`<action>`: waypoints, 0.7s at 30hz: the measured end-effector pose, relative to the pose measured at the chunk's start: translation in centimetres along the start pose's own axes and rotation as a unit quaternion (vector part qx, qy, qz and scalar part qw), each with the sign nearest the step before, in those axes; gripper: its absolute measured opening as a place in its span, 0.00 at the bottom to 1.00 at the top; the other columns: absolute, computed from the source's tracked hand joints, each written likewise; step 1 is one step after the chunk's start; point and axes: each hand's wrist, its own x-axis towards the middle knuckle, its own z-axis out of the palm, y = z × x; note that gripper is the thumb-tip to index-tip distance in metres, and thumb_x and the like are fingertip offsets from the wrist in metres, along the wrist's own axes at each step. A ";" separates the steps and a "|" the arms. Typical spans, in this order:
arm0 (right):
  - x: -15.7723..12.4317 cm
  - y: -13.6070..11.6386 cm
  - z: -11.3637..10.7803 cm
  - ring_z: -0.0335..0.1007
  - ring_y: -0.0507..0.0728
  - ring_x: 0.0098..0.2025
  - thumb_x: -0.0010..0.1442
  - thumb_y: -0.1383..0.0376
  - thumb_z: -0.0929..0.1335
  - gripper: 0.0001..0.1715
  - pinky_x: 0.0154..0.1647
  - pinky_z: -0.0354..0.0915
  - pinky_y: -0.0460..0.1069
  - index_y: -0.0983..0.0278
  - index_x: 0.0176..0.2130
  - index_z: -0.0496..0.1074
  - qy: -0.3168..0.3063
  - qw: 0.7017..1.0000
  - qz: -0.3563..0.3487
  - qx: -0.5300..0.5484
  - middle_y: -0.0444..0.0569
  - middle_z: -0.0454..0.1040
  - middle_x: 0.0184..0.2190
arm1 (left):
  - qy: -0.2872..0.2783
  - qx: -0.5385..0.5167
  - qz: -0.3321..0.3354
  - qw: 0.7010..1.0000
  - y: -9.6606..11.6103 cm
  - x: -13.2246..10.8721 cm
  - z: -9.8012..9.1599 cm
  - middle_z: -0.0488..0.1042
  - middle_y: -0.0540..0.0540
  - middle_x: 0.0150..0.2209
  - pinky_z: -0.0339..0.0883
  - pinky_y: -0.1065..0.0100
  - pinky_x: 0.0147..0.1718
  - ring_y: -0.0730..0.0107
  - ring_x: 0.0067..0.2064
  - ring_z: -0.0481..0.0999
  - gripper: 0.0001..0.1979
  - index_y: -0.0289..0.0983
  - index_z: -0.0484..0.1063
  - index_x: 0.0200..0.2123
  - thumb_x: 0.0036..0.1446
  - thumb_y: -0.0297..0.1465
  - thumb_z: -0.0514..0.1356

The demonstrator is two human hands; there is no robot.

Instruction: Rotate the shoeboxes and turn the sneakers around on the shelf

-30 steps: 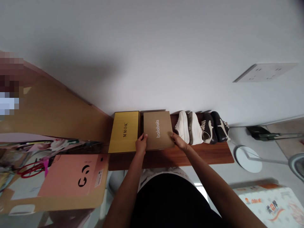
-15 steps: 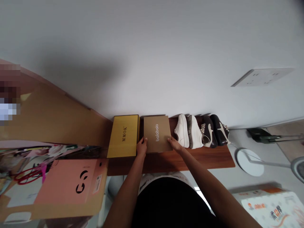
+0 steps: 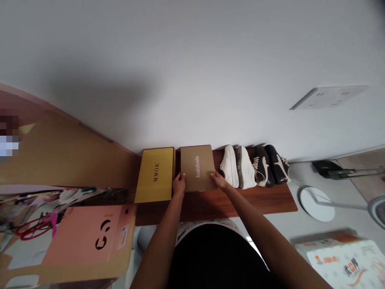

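A brown shoebox (image 3: 197,168) lettered "balabala" is between my two hands, over a dark wooden shelf (image 3: 240,202) against the wall. My left hand (image 3: 179,184) grips its left side near the front corner, thumb on the lid. On the opposite side my right hand (image 3: 219,180) is closed on the edge, fingers partly hidden below. Left of it lies a yellow shoebox (image 3: 155,174) marked "MMOK", close to my left hand. A pair of white sneakers (image 3: 238,167) stands just right of my right hand, followed by a pair of dark brown sneakers (image 3: 272,165).
At the left are a pink box (image 3: 87,233), red scissors (image 3: 33,228) and a large cardboard panel (image 3: 75,152). A wall socket (image 3: 329,97) is at the upper right. On the floor at right are a round white base (image 3: 317,204) and a printed white package (image 3: 345,261).
The brown shoebox has shifted very slightly toward the wall, with both hands still on it. The view has tilted a little; the sneakers stay in place.
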 end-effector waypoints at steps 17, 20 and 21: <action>-5.6 0.9 -9.3 0.76 0.65 0.51 0.60 0.46 0.67 0.33 0.58 0.67 0.62 0.62 0.57 0.73 0.203 0.978 -0.013 -0.040 0.58 0.77 0.52 | 0.020 0.076 0.136 0.988 4.6 -5.6 2.6 0.68 0.39 0.64 0.54 0.61 0.67 0.56 0.67 0.65 0.25 0.38 0.68 0.62 0.63 0.38 0.59; -7.8 3.5 -14.5 0.75 0.68 0.51 0.58 0.50 0.68 0.32 0.60 0.65 0.64 0.64 0.56 0.73 0.269 0.957 0.018 -0.101 0.61 0.76 0.53 | -0.136 0.017 0.093 0.986 4.5 -8.9 7.5 0.74 0.38 0.59 0.60 0.59 0.64 0.55 0.61 0.72 0.20 0.38 0.74 0.56 0.61 0.36 0.61; -8.1 4.2 -15.8 0.73 0.69 0.54 0.56 0.52 0.69 0.32 0.61 0.63 0.64 0.64 0.56 0.73 0.274 0.954 0.028 -0.122 0.61 0.75 0.53 | -0.179 0.012 0.073 0.981 4.2 -9.8 9.5 0.74 0.37 0.59 0.60 0.58 0.63 0.54 0.61 0.72 0.21 0.36 0.73 0.56 0.60 0.34 0.63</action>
